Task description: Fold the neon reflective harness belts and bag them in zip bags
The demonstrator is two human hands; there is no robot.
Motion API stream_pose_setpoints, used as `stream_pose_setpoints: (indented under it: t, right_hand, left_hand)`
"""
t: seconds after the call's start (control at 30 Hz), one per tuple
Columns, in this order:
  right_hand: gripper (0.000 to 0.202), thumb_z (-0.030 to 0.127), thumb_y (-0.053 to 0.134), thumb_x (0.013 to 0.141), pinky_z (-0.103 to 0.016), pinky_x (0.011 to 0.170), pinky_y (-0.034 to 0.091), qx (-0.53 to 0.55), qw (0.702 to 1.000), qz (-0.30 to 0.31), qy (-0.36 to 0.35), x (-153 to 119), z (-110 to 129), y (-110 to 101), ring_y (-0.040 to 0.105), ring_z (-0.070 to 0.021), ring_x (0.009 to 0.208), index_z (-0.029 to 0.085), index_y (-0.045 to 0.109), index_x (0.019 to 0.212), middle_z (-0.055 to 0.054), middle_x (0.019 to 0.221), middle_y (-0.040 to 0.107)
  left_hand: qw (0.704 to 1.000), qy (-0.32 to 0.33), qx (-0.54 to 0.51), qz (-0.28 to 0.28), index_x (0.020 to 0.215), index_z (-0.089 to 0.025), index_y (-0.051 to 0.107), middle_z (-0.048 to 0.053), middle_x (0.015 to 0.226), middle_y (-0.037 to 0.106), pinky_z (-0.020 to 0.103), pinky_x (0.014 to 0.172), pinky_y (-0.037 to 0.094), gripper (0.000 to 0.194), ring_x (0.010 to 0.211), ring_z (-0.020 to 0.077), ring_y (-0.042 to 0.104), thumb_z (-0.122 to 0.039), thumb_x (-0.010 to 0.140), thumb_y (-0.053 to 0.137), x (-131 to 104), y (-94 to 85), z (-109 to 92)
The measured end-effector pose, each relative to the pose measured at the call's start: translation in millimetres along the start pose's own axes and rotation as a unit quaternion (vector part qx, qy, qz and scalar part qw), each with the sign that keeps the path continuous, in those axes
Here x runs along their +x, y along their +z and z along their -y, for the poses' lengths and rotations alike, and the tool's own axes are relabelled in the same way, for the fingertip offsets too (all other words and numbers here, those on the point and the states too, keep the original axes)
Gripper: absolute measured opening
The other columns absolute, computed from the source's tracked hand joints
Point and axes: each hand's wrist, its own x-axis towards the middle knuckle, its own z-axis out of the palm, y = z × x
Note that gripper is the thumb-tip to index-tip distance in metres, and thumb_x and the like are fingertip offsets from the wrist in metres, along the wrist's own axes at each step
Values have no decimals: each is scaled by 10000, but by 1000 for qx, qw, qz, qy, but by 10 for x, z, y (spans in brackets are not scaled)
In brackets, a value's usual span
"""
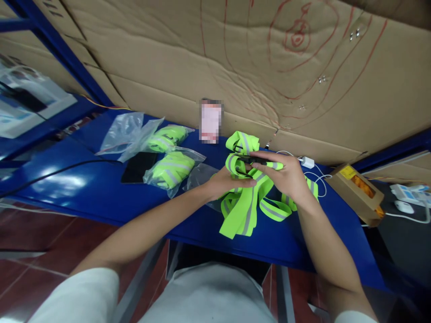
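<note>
A neon-yellow reflective strap (247, 211) with grey stripes is bunched between my hands, its loops and tails spilling over the blue table. My left hand (227, 181) is closed around a gathered part of it. My right hand (286, 172) grips the strap by a black buckle-like piece (257, 160), partly covered by my fingers. Just beyond lies a rolled yellow strap (242, 142), touching or close to the held one; I cannot tell whether they join. More yellow webbing (311, 188) shows behind my right wrist. A clear bag (200, 177) lies partly under my left hand.
Two bagged yellow straps (173, 170) lie to the left, beside a dark flat object (138, 168) and clear plastic bags (123, 130). A blurred phone-like object (211, 121) leans on the cardboard wall (161, 80). A cardboard box (357, 193) and white charger (307, 162) are at right.
</note>
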Motion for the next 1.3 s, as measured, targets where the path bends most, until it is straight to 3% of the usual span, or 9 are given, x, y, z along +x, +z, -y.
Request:
stream_pose_setpoints:
  t: [0.1, 0.3, 0.57, 0.73, 1.0, 1.17, 1.3]
  right_hand:
    - [259, 369, 707, 910, -421, 1033, 547, 36, 998, 45, 21, -5, 33, 29, 723, -264, 1135, 310, 779, 1151, 9, 1177, 778]
    - [295, 408, 731, 887, -429, 1062, 535, 122, 990, 56, 50, 7, 120, 20, 708, -255, 1157, 303, 768, 1160, 0, 1229, 759]
    - [257, 424, 697, 909, -411, 993, 544, 13, 998, 54, 28, 32, 85, -60, 718, -259, 1085, 276, 774, 1105, -22, 1143, 780]
    - [294, 506, 663, 919, -411, 959, 549, 10, 998, 40, 50, 30, 89, -67, 728, -270, 1031, 274, 794, 1043, -25, 1064, 793]
    - [293, 528, 713, 880, -401, 958, 555, 78, 993, -35, 84, -7, 44, -96, 725, -252, 1034, 284, 804, 1013, -6, 1029, 796]
    - [289, 522, 729, 864, -379, 910, 563, 97, 990, -25, 99, 0, 11, -35, 728, -250, 985, 260, 799, 961, -11, 937, 788]
    - [267, 517, 725, 866, -360, 874, 562, 156, 977, -36, 140, 11, -53, 10, 726, -233, 954, 269, 782, 947, 0, 903, 776]
  left_hand:
    - [1000, 5, 11, 5, 1119, -179, 749, 84, 1188, 739, 425, 1042, 484, 601, 1194, 296, 636, -355, 586, 965, -4, 3, 41]
    - [1000, 10, -29, 6, 1144, -178, 746, 91, 1198, 741, 410, 1038, 498, 589, 1186, 295, 651, -349, 618, 949, 3, 9, 33]
    - [999, -38, -6, 31, 1189, -191, 729, 108, 1238, 730, 447, 1054, 495, 655, 1226, 338, 631, -336, 595, 963, -88, 47, 2]
    - [994, -72, -52, 59, 1236, -178, 705, 125, 1253, 720, 450, 1022, 520, 721, 1188, 329, 656, -304, 578, 971, -95, 44, 48]
    - [990, -86, -37, 102, 1138, -187, 749, 85, 1166, 757, 370, 973, 546, 570, 1081, 251, 704, -293, 619, 959, -136, 63, -28]
    - [986, -96, -33, 132, 996, -146, 773, 92, 993, 782, 384, 960, 555, 426, 960, 240, 731, -404, 688, 913, -162, 114, -101]
    - [982, -93, -2, 166, 961, -161, 781, 81, 989, 783, 374, 981, 553, 357, 973, 224, 731, -388, 712, 898, -171, 133, -88]
